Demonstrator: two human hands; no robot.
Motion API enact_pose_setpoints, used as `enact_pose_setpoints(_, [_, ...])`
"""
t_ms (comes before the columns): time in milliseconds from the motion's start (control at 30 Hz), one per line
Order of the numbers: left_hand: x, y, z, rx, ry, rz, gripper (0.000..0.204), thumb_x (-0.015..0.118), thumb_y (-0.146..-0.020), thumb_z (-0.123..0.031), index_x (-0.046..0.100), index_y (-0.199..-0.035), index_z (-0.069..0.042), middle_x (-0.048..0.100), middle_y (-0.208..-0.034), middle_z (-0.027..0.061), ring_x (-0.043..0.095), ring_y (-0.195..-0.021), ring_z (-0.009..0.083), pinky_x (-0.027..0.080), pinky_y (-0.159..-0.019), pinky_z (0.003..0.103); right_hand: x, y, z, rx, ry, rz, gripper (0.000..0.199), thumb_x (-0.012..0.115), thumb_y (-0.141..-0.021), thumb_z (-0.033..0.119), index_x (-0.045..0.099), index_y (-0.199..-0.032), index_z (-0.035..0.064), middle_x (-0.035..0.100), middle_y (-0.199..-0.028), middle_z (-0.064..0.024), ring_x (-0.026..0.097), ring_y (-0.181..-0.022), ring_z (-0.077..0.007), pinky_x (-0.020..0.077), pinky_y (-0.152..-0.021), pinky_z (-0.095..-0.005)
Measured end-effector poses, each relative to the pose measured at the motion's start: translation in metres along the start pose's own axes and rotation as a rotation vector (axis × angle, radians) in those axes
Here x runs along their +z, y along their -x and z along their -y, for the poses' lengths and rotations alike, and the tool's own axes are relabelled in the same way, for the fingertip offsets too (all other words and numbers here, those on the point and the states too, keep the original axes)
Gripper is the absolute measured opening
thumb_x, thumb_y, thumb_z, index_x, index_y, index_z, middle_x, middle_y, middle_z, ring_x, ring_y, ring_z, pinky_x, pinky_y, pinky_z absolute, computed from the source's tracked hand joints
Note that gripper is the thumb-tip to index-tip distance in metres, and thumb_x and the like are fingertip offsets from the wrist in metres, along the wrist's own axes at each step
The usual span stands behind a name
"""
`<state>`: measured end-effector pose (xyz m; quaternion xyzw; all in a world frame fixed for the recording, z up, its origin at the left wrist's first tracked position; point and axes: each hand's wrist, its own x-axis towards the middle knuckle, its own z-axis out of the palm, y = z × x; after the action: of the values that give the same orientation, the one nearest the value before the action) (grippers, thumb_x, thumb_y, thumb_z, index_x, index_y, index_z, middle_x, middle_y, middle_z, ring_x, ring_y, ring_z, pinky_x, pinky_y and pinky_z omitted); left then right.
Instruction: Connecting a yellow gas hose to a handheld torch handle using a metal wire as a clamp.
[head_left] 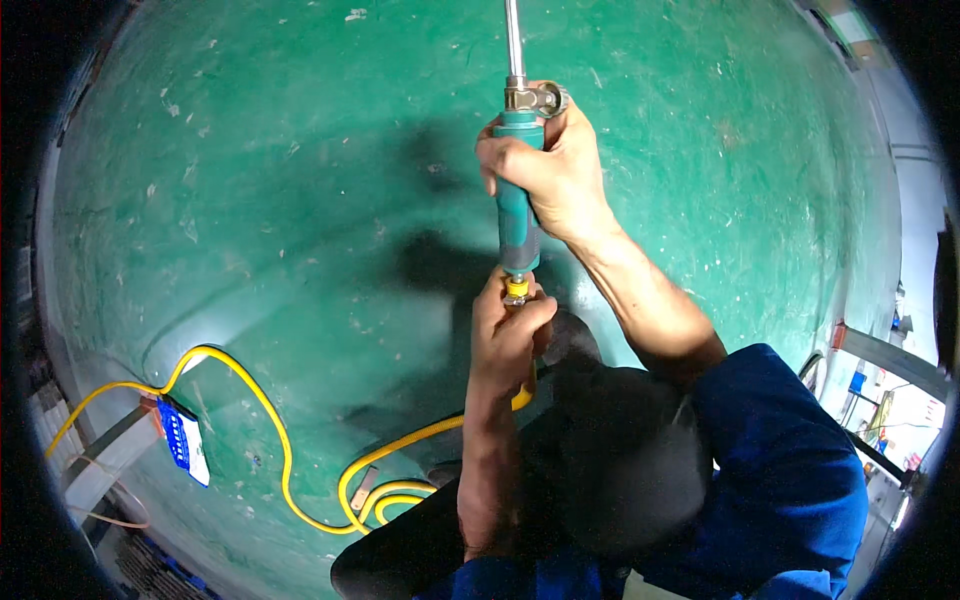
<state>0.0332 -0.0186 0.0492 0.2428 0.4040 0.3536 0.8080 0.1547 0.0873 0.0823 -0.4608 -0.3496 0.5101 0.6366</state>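
My right hand (562, 178) is wrapped around the teal and grey handle of a gas-torch-like wand (516, 215). The wand stands nearly upright in the picture, its bare metal tube (514, 40) running off the top edge. Beside the right fingers, a metal valve with a round knob (550, 98) joins the tube to the handle. Just below the handle, my left hand (505, 335) is closed around a yellow-ringed hose fitting (516, 289) at the handle's lower end. The fingers partly cover this fitting. From beneath the left hand a yellow hose (405, 440) leads away.
The hose loops across the green floor (300, 200) to the far left. A blue and white packet (183, 440) lies by a grey beam (112, 455) at lower left. Another grey beam (890, 360) juts in at right, near shelved clutter. My dark-clothed knee (635, 460) is below the hands.
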Motion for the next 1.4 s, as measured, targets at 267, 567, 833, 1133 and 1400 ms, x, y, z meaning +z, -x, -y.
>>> enact_pose_setpoints(267, [-0.001,0.011,-0.012,-0.033,-0.061,-0.033,0.013,0.055,-0.078,-0.006,0.044,-0.084,-0.011,0.041,-0.061,-0.0018,0.036,-0.048,0.0088,0.027,-0.043,0.025,0.012,0.008,-0.007,0.156,0.158,-0.005,0.042,0.074,-0.073,0.004,0.046,-0.105,0.0008,0.057,-0.073,-0.0023,0.056,-0.057,-0.0104,0.0471,-0.049,-0.028])
enact_pose_setpoints(567, [-0.008,0.015,0.001,-0.104,-0.104,-0.044,0.014,0.055,-0.078,-0.005,0.049,-0.09,-0.009,0.047,-0.064,-0.0016,0.04,-0.049,0.0076,0.028,-0.041,0.025,0.0,0.026,-0.029,0.295,0.047,0.01,0.039,0.072,-0.075,0.007,0.049,-0.107,0.0027,0.057,-0.075,-0.0032,0.056,-0.059,-0.0128,0.0468,-0.052,-0.0298])
enact_pose_setpoints(833, [-0.01,-0.006,-0.002,-0.106,0.561,0.264,0.065,0.029,-0.097,-0.066,0.047,-0.13,-0.013,0.043,-0.079,-0.0004,0.034,-0.048,0.0095,0.029,-0.038,0.024,0.002,-0.012,-0.052,0.478,0.194,0.194,0.028,0.072,-0.075,0.017,0.056,-0.093,0.0042,0.06,-0.075,-0.0038,0.057,-0.06,-0.0132,0.0469,-0.053,-0.0283])
enact_pose_setpoints(1133, [-0.034,-0.02,0.004,-0.005,0.774,0.242,0.062,0.026,-0.093,-0.073,0.047,-0.096,-0.015,0.044,-0.076,-0.0003,0.047,-0.055,0.0117,0.037,-0.03,0.024,0.029,-0.012,-0.083,0.631,0.465,0.354,0.037,0.075,-0.074,0.027,0.063,-0.099,0.0024,0.061,-0.08,-0.0038,0.057,-0.069,-0.0145,0.0463,-0.062,-0.0296])
enact_pose_setpoints(1400, [-0.032,-0.022,0.004,0.057,0.756,0.148,0.055,0.032,-0.098,-0.063,0.046,-0.09,-0.01,0.043,-0.078,0.0014,0.043,-0.059,0.0115,0.033,-0.029,0.023,0.005,0.006,-0.061,0.828,0.348,0.257,0.043,0.057,-0.094,0.036,0.061,-0.119,0.0011,0.05,-0.077,0.0008,0.048,-0.061,-0.0086,0.0372,-0.049,-0.0247])
